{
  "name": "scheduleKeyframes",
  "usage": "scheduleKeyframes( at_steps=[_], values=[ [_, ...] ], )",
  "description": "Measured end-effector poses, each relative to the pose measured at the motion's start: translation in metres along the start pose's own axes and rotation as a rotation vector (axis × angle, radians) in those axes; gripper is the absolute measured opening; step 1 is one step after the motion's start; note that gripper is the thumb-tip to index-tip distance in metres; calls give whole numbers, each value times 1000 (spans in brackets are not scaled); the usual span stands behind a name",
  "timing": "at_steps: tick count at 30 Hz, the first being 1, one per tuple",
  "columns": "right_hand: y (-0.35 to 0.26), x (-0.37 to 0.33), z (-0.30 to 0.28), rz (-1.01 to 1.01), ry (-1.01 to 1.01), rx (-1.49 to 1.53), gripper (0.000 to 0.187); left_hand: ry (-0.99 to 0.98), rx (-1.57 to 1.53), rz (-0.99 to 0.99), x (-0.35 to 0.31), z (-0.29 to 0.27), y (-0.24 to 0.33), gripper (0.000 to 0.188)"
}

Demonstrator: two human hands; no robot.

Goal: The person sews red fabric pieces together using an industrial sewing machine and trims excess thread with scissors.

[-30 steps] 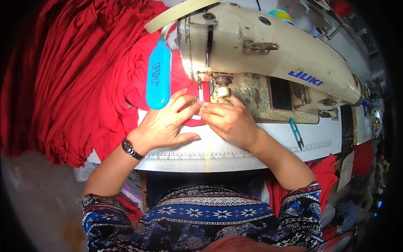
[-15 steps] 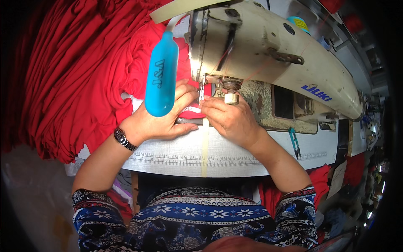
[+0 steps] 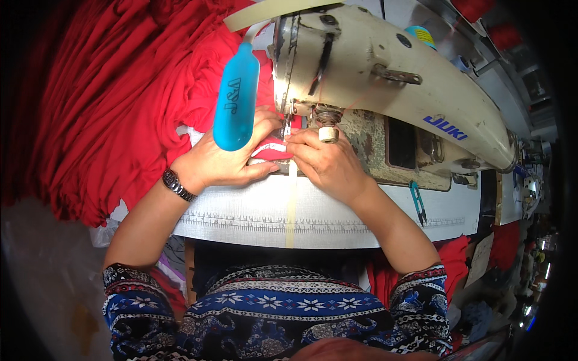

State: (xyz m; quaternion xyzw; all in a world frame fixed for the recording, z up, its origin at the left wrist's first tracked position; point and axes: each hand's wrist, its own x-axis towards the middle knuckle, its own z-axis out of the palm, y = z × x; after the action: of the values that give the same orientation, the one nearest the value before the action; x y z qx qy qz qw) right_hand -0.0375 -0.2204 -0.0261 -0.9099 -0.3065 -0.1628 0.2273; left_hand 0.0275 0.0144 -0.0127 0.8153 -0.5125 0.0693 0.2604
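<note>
My left hand (image 3: 232, 159) lies on a red fabric piece (image 3: 278, 154), fingers stretched toward the needle area and thumb spread apart. A white strip (image 3: 268, 148) curves along this piece between my hands. My right hand (image 3: 333, 161) has its fingertips pressed together at the fabric's right edge, just beside the presser foot (image 3: 288, 125) of a cream sewing machine (image 3: 361, 66). The blue lamp (image 3: 236, 102) hangs in front of part of my left hand. Exactly what the right fingertips pinch is partly hidden, but the red fabric runs under them.
A large heap of red fabric (image 3: 108, 108) fills the left side. Teal thread snips (image 3: 417, 203) lie right of my right forearm. A printed ruler (image 3: 241, 222) runs along the table's front, crossed by a yellowish tape strip (image 3: 291, 204). More red cloth (image 3: 454, 262) hangs at lower right.
Both hands have edged slightly forward with the fabric, and my left thumb has drawn up from the front. More of the white strip shows. The whole view has shifted a little.
</note>
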Motion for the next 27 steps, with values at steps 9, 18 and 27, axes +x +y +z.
scheduleKeyframes(
  at_steps=[9, 18, 27],
  values=[
    [3, 1, -1, 1, -1, 61, 19, 162, 459, -99, -31, -9, 31, 21],
    [6, -5, 0, -171, -6, 12, 18, 292, 64, -138, -9, 3, 96, 25],
    [1, 9, 3, 428, 28, 343, 21, 46, -244, -549, 4, 11, 21, 25]
  ],
)
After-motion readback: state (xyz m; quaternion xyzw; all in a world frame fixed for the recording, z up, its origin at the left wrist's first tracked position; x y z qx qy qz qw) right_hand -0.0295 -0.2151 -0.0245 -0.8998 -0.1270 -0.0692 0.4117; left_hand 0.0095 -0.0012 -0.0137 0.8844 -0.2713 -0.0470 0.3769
